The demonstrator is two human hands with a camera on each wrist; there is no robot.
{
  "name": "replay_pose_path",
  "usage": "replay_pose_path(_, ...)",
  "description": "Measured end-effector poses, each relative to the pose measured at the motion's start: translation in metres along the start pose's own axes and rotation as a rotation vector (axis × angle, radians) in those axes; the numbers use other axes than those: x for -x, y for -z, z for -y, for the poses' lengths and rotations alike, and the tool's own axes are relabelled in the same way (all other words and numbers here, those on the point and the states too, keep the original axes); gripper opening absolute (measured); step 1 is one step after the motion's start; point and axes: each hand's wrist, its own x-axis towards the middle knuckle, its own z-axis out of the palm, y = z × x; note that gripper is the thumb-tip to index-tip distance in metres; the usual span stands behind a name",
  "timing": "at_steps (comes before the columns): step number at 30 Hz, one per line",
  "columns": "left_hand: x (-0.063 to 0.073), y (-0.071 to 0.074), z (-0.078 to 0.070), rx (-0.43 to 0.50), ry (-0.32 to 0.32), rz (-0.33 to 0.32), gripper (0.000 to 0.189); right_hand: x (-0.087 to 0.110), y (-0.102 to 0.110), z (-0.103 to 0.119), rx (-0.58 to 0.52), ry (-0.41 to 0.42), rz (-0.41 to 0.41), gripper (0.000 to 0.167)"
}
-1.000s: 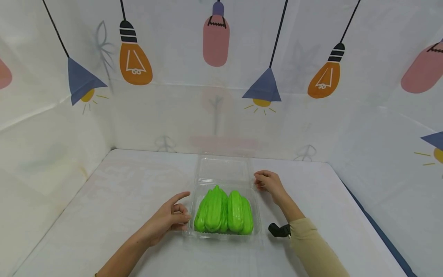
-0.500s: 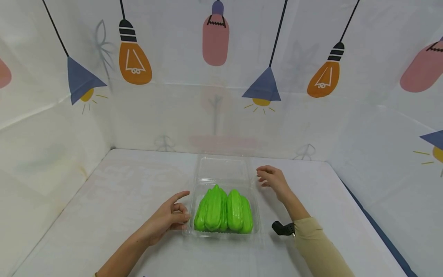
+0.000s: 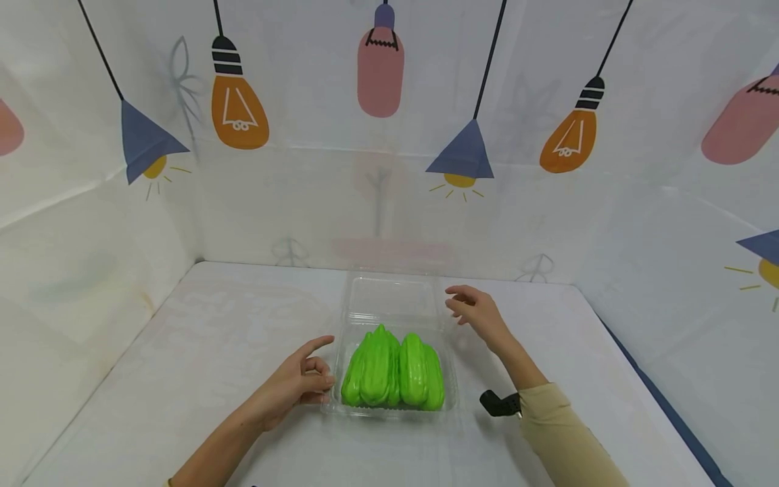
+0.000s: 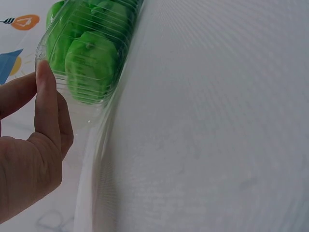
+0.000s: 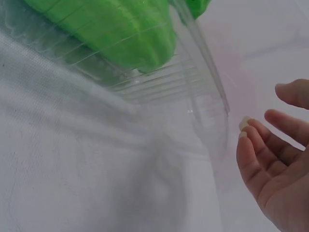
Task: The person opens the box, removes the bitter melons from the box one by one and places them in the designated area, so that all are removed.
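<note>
A clear plastic clamshell container (image 3: 452, 387) lies on the table with its lid (image 3: 393, 296) laid back flat behind it. Several bright green, long, ribbed vegetable-like pieces (image 3: 376, 379) sit side by side in its base. My left hand (image 3: 286, 392) pinches the left rim, thumb at the edge, with the index finger pointing out over it. In the left wrist view, a fingertip (image 4: 44, 70) meets the clear rim. Off the container's right side, my right hand (image 3: 479, 318) hovers beside the lid hinge, fingers loosely bent and holding nothing.
White cloth covers the table (image 3: 231, 325). White sheets with printed lamps and an orange bulb (image 3: 240, 111) enclose the back and sides. A black device (image 3: 499, 404) is strapped at the right wrist, by the beige sleeve (image 3: 562, 433).
My right hand has lifted away from the container's right edge and shifted slightly farther back. The left hand and container stay where they were.
</note>
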Motion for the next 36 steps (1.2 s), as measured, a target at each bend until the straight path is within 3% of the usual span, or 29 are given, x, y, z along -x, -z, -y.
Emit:
replay_pose_path(10, 0.0, 0.0, 0.0, -0.003, -0.002, -0.005, 0.081, 0.007, 0.0, 0.015, 0.039, 0.062, 0.092, 0.041)
replay_pose_path(18, -0.001, 0.0, 0.0, 0.003, 0.001, -0.003, 0.08, 0.017, -0.003, 0.027, 0.146, 0.139, 0.186, 0.04)
replay_pose_path(36, -0.001, 0.001, 0.001, -0.002, -0.001, -0.008, 0.08, 0.036, -0.017, 0.047, 0.247, 0.151, 0.307, 0.044)
